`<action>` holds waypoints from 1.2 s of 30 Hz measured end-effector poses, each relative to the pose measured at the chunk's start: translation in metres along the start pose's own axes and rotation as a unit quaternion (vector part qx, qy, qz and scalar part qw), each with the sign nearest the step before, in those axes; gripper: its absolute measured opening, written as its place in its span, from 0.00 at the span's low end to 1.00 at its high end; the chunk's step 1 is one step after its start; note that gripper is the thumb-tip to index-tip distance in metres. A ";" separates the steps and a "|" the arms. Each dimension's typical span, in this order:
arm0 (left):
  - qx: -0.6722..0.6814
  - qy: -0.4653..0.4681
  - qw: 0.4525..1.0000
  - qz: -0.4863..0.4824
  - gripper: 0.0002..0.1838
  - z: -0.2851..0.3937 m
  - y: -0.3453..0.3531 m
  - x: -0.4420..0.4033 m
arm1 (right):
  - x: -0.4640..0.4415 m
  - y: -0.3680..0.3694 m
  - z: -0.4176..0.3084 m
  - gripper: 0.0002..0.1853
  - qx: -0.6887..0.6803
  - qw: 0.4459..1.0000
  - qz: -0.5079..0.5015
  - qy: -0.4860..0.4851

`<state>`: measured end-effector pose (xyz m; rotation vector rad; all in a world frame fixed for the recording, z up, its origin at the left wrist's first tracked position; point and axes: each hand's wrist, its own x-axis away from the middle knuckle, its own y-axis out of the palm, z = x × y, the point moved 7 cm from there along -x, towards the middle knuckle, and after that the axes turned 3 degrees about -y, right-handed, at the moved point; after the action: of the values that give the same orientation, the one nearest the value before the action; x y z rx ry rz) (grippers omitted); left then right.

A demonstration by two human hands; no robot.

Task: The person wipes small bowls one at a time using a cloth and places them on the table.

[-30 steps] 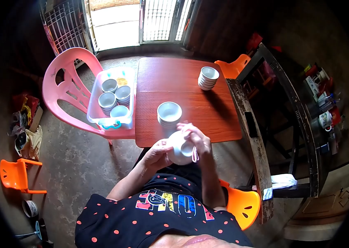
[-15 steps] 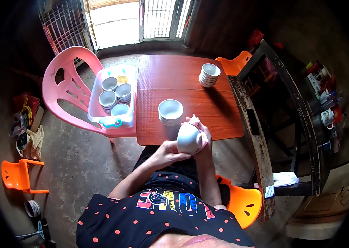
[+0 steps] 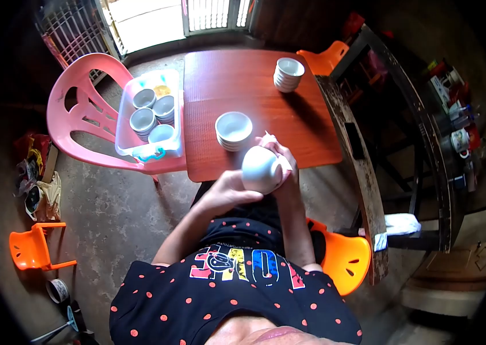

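Note:
A white bowl [image 3: 259,170] is tilted on its side between my hands, just in front of the table's near edge. My left hand [image 3: 228,191] holds it from the left, thumb stretched along its lower side. On the other side my right hand [image 3: 284,158] presses a pale pinkish cloth [image 3: 269,140] against the bowl; part of the cloth is hidden by the fingers. Just beyond the hands, a short stack of white bowls [image 3: 234,127] stands upright on the red-brown table [image 3: 214,80]. A taller bowl stack [image 3: 288,75] stands near the far right corner.
Left of the table, a clear plastic bin [image 3: 131,150] with several bowl stacks rests on a pink chair [image 3: 62,109]. A worn dark wooden frame [image 3: 364,190] stands at the right. Orange chairs [image 3: 346,256] are around, one partly behind me.
My view has shifted, so the table and bin appear higher. The bowl has turned slightly in my hands, and the left fingers sit a little looser around it. The stacks have stayed put.

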<state>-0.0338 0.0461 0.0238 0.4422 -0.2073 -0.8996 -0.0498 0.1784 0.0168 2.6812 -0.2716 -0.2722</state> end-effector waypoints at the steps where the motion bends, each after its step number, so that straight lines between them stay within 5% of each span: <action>1: 0.125 -0.020 0.992 -0.015 0.19 0.003 -0.001 0.001 | 0.003 0.028 -0.048 0.30 0.197 0.912 -0.193 -0.303; 2: 0.215 -0.025 0.976 -0.028 0.23 0.001 -0.001 0.001 | -0.007 0.024 -0.034 0.28 0.130 0.972 -0.176 -0.088; 4: 0.306 -0.007 0.952 -0.021 0.26 -0.014 -0.013 -0.002 | -0.005 0.038 -0.035 0.26 0.032 0.990 -0.113 0.077; 9: 0.399 0.049 0.914 0.064 0.34 -0.004 -0.013 -0.005 | 0.028 0.017 -0.012 0.23 0.195 0.968 0.053 -0.149; 12: 0.389 0.089 0.909 0.119 0.33 -0.005 -0.023 -0.007 | 0.064 0.014 0.015 0.19 0.232 0.957 0.113 -0.129; 13: 0.378 0.112 0.912 0.111 0.31 -0.002 -0.029 -0.007 | 0.066 0.030 -0.007 0.18 0.318 0.930 0.065 -0.172; 15: 0.314 0.114 0.934 0.124 0.29 0.003 -0.046 -0.006 | 0.063 0.017 -0.001 0.17 0.315 0.944 0.066 -0.074; 17: 0.293 0.104 0.938 0.154 0.26 0.009 -0.049 -0.005 | 0.051 0.005 -0.019 0.15 0.230 0.955 0.130 -0.133; 21: 0.247 0.088 0.953 0.151 0.21 0.009 -0.037 -0.004 | 0.039 0.035 -0.053 0.12 0.327 0.926 0.048 -0.181; 22: 0.243 0.089 0.955 0.143 0.21 0.010 -0.032 -0.004 | 0.037 0.053 -0.059 0.11 0.448 0.826 0.003 -0.342; 23: 0.240 0.089 0.957 0.136 0.21 0.010 -0.029 -0.003 | 0.046 0.056 -0.061 0.11 0.457 0.812 -0.006 -0.363; 28: 0.246 0.054 0.961 0.117 0.22 0.010 -0.038 -0.001 | 0.051 0.040 -0.058 0.11 0.429 0.836 -0.032 -0.342; 32: 0.251 0.047 0.961 0.106 0.23 0.009 -0.035 -0.002 | 0.051 0.049 -0.079 0.11 0.512 0.743 -0.032 -0.431; 36: 0.209 0.059 0.968 0.124 0.22 0.015 -0.035 0.000 | 0.047 0.026 -0.051 0.12 0.355 0.914 -0.027 -0.192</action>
<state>-0.0639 0.0229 0.0216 0.8400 -0.3375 -0.5783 0.0034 0.1647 0.0661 3.3334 -0.4934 -0.8702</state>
